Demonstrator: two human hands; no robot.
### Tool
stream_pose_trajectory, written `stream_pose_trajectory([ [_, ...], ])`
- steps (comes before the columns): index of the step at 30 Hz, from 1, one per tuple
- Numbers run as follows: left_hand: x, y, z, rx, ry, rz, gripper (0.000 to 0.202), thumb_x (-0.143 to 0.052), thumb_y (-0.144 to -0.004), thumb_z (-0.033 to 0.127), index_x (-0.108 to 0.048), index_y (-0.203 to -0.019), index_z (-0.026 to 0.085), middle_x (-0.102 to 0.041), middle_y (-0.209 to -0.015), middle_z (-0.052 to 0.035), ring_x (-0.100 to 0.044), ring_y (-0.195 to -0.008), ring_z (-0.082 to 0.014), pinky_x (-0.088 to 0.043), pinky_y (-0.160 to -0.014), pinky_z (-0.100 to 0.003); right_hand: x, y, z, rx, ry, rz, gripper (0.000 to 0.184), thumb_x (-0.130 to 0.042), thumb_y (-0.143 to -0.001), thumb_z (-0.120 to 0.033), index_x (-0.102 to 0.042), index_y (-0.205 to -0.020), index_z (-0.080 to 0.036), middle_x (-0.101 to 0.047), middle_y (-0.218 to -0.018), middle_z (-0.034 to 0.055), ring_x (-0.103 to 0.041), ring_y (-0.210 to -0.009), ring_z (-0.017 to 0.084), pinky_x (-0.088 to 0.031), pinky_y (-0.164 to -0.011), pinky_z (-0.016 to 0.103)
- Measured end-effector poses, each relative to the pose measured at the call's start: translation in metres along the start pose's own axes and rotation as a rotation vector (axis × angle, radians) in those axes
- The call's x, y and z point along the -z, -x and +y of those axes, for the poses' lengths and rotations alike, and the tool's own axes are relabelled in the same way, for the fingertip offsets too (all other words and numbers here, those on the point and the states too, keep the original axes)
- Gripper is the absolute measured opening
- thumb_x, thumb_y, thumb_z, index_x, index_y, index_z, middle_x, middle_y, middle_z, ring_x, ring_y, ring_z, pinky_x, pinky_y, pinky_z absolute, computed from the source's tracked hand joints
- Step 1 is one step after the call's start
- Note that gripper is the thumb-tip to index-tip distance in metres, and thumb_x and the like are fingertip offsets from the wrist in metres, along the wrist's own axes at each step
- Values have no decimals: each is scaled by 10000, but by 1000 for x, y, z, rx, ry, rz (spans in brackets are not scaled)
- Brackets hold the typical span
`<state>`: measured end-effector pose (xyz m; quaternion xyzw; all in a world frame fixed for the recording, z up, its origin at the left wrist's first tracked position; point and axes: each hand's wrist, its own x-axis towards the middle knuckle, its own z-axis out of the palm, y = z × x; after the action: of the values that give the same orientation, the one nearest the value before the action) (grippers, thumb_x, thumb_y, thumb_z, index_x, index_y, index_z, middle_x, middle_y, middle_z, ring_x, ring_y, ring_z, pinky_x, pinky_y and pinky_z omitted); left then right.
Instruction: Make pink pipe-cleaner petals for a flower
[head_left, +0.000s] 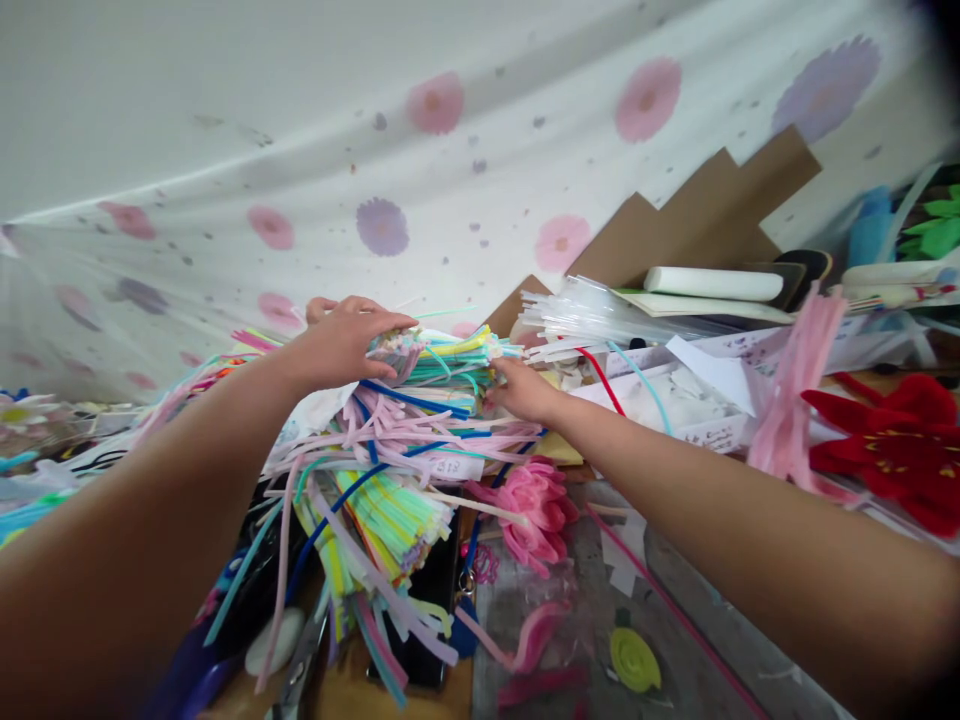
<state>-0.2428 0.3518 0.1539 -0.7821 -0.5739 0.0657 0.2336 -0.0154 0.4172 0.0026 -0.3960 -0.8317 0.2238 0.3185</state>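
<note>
My left hand (346, 340) rests on top of a tall heap of coloured pipe cleaners (405, 440), its fingers curled over a small pale bundle (394, 345) at the top. My right hand (525, 390) reaches into the right side of the same heap, fingers closed among green and yellow stems (457, 365); what it grips is hidden. A pink pipe-cleaner flower (536, 510) lies just below my right wrist. A pack of green and yellow stems (394, 520) slopes down at the heap's front.
A flowered white cloth (375, 200) hangs behind. Clear plastic sleeves (592, 310), brown cardboard (697, 220) and a white roll (712, 283) lie at the back right. A red fabric flower (892, 440) and a pink bundle (795, 390) sit right. A yellow spiral (635, 660) lies in front.
</note>
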Motion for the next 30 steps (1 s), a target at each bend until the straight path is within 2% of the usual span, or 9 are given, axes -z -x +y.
stream_pose_trajectory([
  [4,5,4,11,25,-14,42,446,-514,-809,380,-548,-1247,298,-626,-1210,-67,-462,-1155,-305,-251,-893,-407,-1,4,-1,18,-16,-4,519,-661,-773,-150,-519,-1269,-90,-478,-1329,173,-427,-1256,269,-357,-1039,373],
  [9,10,2,37,124,-35,113,305,-402,-872,332,-672,-976,233,-700,-946,-65,-581,-980,-271,-257,-921,-456,-2,14,-15,115,-16,-31,726,-682,-747,-209,-379,-1400,-118,-206,-1507,177,-360,-1319,275,-352,-1048,366],
  [13,10,-9,53,-49,90,264,420,-431,-859,382,-568,-1211,198,-564,-1249,-115,-483,-1172,-267,-306,-974,-399,-6,27,-39,265,15,-93,724,-691,-740,-227,-405,-1401,-153,-177,-1531,129,-379,-1305,293,-336,-1056,369],
  [15,8,-14,54,-160,146,192,512,-497,-811,412,-515,-1274,195,-504,-1346,-100,-429,-1237,-263,-316,-992,-360,-9,33,-49,367,69,-123,703,-684,-747,-221,-420,-1394,-142,-235,-1512,140,-372,-1303,312,-321,-1057,402],
  [18,2,-14,50,-88,184,-32,379,-495,-790,365,-636,-1111,219,-676,-1111,-41,-588,-1015,-242,-398,-856,-303,-10,38,-54,483,131,-162,596,-669,-761,-188,-503,-1332,-158,-396,-1440,110,-425,-1271,255,-336,-1040,333],
  [21,-1,-4,43,15,210,-93,327,-411,-828,363,-705,-870,225,-724,-811,-3,-633,-769,-202,-412,-673,-259,-4,33,-43,386,143,-114,357,-564,-834,-127,-627,-1171,-225,-591,-1256,18,-515,-1173,165,-364,-991,233],
  [24,0,7,37,50,328,-130,397,-350,-854,410,-695,-772,230,-733,-782,33,-630,-726,-170,-410,-632,-226,4,22,-27,144,195,32,352,-427,-873,-56,-610,-1162,-141,-611,-1187,108,-536,-1128,221,-381,-970,315],
  [27,-1,13,33,108,379,-206,387,-361,-838,432,-681,-752,232,-738,-718,43,-635,-716,-177,-409,-621,-228,7,12,-15,-46,244,72,281,-494,-858,-96,-603,-1118,-95,-628,-1079,164,-580,-1027,279,-435,-885,381],
  [30,-7,15,31,144,332,-242,350,-389,-819,413,-671,-705,240,-718,-620,44,-638,-673,-188,-397,-591,-242,3,8,-9,-122,267,26,273,-605,-860,-229,-584,-1108,-118,-622,-1039,112,-598,-953,249,-474,-832,396],
])
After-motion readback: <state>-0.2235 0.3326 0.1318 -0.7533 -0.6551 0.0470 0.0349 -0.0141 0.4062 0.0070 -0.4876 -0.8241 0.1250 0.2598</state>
